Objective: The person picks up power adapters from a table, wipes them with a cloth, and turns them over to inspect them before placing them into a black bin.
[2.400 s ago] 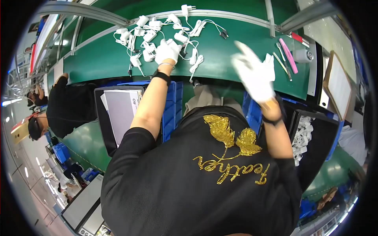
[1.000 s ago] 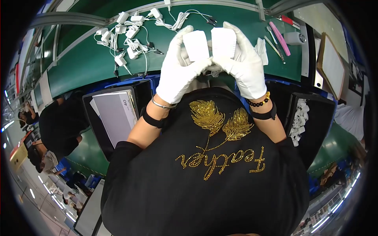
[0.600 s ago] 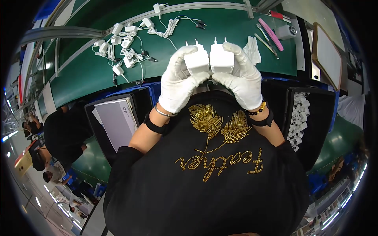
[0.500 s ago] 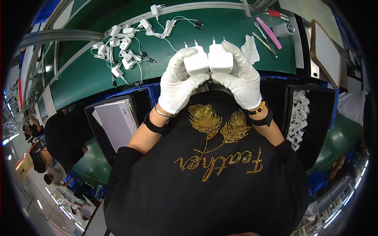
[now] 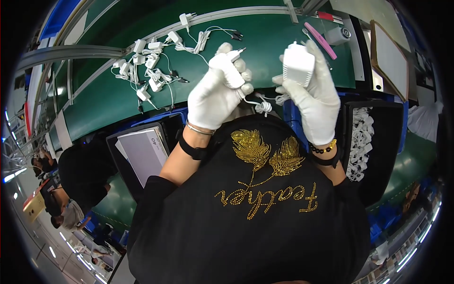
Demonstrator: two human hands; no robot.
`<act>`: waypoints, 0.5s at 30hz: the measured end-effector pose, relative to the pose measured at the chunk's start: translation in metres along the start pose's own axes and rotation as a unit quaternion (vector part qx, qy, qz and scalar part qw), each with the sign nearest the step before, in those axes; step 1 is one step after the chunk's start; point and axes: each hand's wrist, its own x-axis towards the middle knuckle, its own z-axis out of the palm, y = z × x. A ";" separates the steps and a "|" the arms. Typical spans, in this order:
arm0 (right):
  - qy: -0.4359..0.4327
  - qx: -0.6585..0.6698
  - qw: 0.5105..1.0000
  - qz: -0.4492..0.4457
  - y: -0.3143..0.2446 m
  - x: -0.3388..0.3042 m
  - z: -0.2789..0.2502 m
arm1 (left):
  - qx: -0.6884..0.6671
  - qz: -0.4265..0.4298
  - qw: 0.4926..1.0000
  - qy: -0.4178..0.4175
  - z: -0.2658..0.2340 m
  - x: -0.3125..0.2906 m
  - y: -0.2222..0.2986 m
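Observation:
Both of my hands wear white gloves and are held over the near edge of the green bench. My left hand is closed around a white power adapter, turned so its narrow side and plug pins show; a bundled white cord hangs below it. In my right hand is a second white adapter, its broad face toward me, gripped between thumb and fingers. Part of a cord shows beside that hand. At the left of the bench lie several white adapters with coiled cords and black connectors.
A black bin at right holds several bundled white adapters. At left another bin contains papers. Pink tweezers-like tool and a grey-capped container lie at the back right. A metal rail borders the bench. People sit far left.
My hands have moved apart, each keeping its adapter. The left one has turned its adapter sideways; the right has shifted right and now covers the white cloth's former spot.

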 end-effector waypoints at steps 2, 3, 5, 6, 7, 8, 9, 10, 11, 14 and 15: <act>-0.010 -0.068 0.998 -0.008 0.009 0.000 0.007 | -0.114 -0.040 0.992 -0.044 -0.011 0.007 -0.001; -0.019 -0.139 0.990 -0.015 0.016 -0.001 0.011 | -0.172 -0.062 0.981 -0.065 -0.013 0.010 -0.003; -0.020 -0.208 0.978 -0.025 0.022 -0.004 0.016 | -0.122 -0.046 0.991 -0.013 0.003 0.012 -0.009; -0.029 -0.255 0.965 -0.047 0.024 -0.005 0.018 | -0.071 -0.025 0.996 0.040 0.014 0.012 -0.012; -0.040 -0.304 0.949 -0.067 0.026 -0.005 0.022 | -0.022 -0.002 0.995 0.094 0.019 0.012 -0.015; -0.051 -0.352 0.931 -0.086 0.029 -0.006 0.025 | -0.022 -0.007 0.995 0.092 0.019 0.012 -0.018; -0.045 -0.354 0.930 -0.085 0.031 -0.006 0.027 | 0.040 0.006 0.994 0.104 0.017 0.011 -0.022; -0.025 -0.364 0.926 -0.099 0.034 -0.004 0.028 | 0.103 0.019 0.988 0.114 0.015 0.011 -0.026; -0.006 -0.375 0.920 -0.112 0.036 -0.002 0.028 | 0.165 0.032 0.978 0.123 0.015 0.011 -0.030; 0.038 -0.335 0.928 -0.159 0.058 0.005 0.017 | 0.425 0.073 0.897 0.100 0.024 0.012 -0.050; 0.054 -0.278 0.939 -0.195 0.065 0.009 0.012 | 0.545 0.098 0.828 0.086 0.027 0.013 -0.055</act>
